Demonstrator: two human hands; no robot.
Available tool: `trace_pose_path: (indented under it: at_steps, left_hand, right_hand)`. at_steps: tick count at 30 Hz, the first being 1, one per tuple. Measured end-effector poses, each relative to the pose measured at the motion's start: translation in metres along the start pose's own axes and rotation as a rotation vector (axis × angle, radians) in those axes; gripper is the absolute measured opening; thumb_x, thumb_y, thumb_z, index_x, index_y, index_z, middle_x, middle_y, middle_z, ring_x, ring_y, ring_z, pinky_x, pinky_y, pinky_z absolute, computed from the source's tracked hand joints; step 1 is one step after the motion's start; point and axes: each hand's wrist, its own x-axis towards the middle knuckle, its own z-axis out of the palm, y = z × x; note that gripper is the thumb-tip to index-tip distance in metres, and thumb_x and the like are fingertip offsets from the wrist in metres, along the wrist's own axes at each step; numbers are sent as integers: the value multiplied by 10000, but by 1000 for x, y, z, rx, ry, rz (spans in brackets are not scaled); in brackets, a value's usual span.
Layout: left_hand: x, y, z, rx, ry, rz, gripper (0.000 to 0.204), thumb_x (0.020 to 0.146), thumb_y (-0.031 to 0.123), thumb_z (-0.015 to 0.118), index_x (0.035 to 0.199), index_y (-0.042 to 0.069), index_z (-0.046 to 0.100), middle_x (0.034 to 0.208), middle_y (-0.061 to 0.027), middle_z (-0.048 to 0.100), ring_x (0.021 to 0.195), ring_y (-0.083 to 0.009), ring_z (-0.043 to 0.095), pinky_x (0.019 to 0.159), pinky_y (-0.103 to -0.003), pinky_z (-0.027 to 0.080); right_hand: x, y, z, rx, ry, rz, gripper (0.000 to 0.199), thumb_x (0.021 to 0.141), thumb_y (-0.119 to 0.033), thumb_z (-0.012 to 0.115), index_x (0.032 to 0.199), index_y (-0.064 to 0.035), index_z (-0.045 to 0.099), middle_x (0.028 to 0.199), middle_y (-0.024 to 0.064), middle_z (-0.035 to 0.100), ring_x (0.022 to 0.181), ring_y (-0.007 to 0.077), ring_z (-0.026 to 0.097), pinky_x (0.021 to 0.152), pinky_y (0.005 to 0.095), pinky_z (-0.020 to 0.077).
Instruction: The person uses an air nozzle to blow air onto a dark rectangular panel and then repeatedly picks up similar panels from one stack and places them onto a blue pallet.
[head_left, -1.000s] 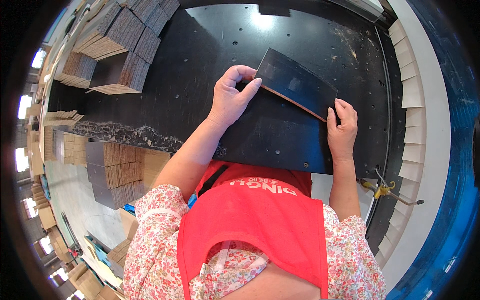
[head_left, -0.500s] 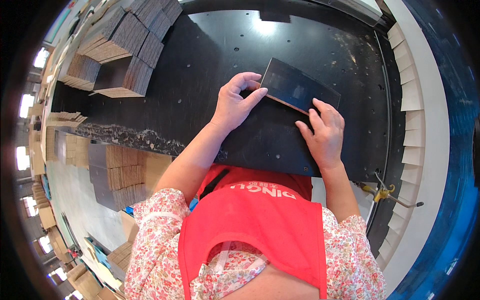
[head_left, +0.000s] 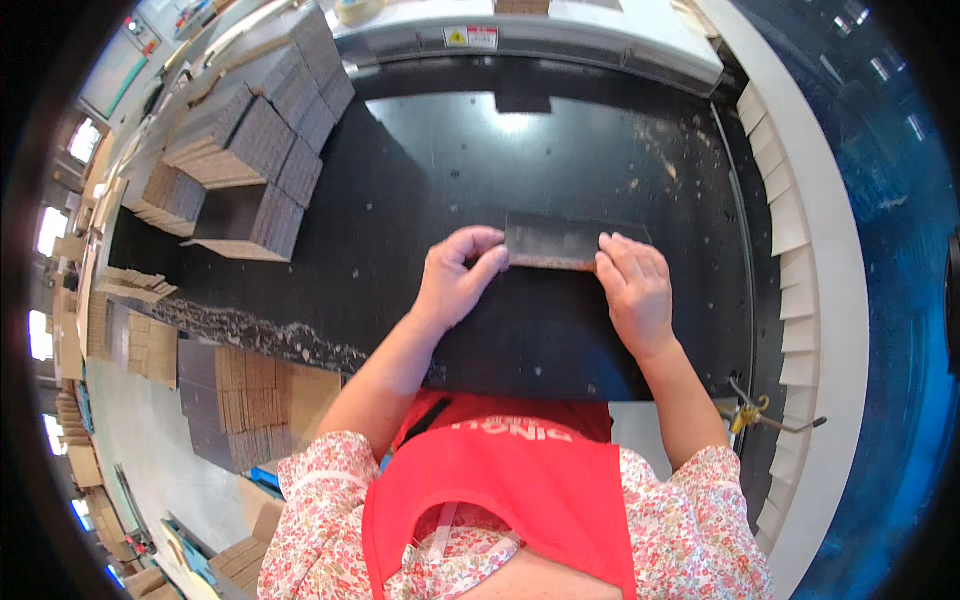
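A small dark rectangular board (head_left: pixel 556 240) with a brown raw edge is held between my hands above the black worktop (head_left: pixel 400 220). My left hand (head_left: pixel 460 275) is closed on its left end, thumb and fingers pinching the corner. At the other end, my right hand (head_left: pixel 636 287) grips the near right part, its fingertips over the top face and the brown edge. The board lies roughly level, its long edge facing me. Its underside is hidden, so I cannot tell whether it touches the worktop.
Stacked dark-faced boards (head_left: pixel 265 140) stand on the worktop at the left. More boards (head_left: pixel 228 400) are piled below its left edge. A yellow-handled air gun (head_left: pixel 748 415) hangs at the right front corner. A pale machine housing (head_left: pixel 600 45) borders the back; a pleated white guard (head_left: pixel 790 250) runs along the right.
The board has turned from a slant to nearly square with me. My right hand has closed onto its right end. The view has tilted up, showing more of the back.
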Motion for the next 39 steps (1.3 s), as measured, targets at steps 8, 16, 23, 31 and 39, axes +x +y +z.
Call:
trace_pose_path:
  at_steps: [8, 16, 23, 31, 39]
  left_hand:
    - [2, 11, 4, 97, 79, -5, 119, 947, 78, 648, 1022, -10, 676, 820, -52, 703, 746, -105, 679, 715, -273, 549]
    - [-1, 4, 2, 275, 53, 69, 106, 895, 112, 691, 975, 44, 697, 813, -69, 711, 731, -203, 687, 741, -335, 527]
    - [-2, -5, 5, 383, 82, 183, 80, 921, 76, 665, 962, 12, 691, 776, -61, 711, 738, -140, 692, 721, -288, 536]
    - [-1, -3, 2, 429, 77, 149, 97, 911, 75, 681, 990, 22, 699, 820, -53, 719, 771, -146, 691, 757, -297, 536]
    - [-3, -1, 7, 179, 59, 140, 490, 866, 13, 715, 1331, 54, 567, 993, -65, 679, 844, -118, 649, 811, -286, 524]
  right_hand:
    - [15, 15, 8, 14, 93, -6, 181, 795, -112, 673, 975, -87, 674, 1064, 44, 679, 992, 212, 649, 908, 378, 475]
    - [11, 2, 7, 0, 103, 52, 161, 784, -113, 680, 944, -105, 687, 1065, 31, 675, 998, 195, 642, 892, 364, 472]
    - [4, 3, 6, 22, 95, 53, 170, 777, -130, 677, 944, -106, 691, 1088, 33, 680, 1026, 195, 640, 918, 365, 462]
    - [1, 7, 13, 31, 117, 53, 163, 771, -138, 670, 931, -120, 694, 1109, 29, 683, 1042, 197, 637, 931, 370, 454]
    - [-1, 7, 12, 36, 124, 53, 146, 775, -142, 666, 918, -127, 693, 1108, 20, 684, 1030, 192, 640, 922, 365, 453]
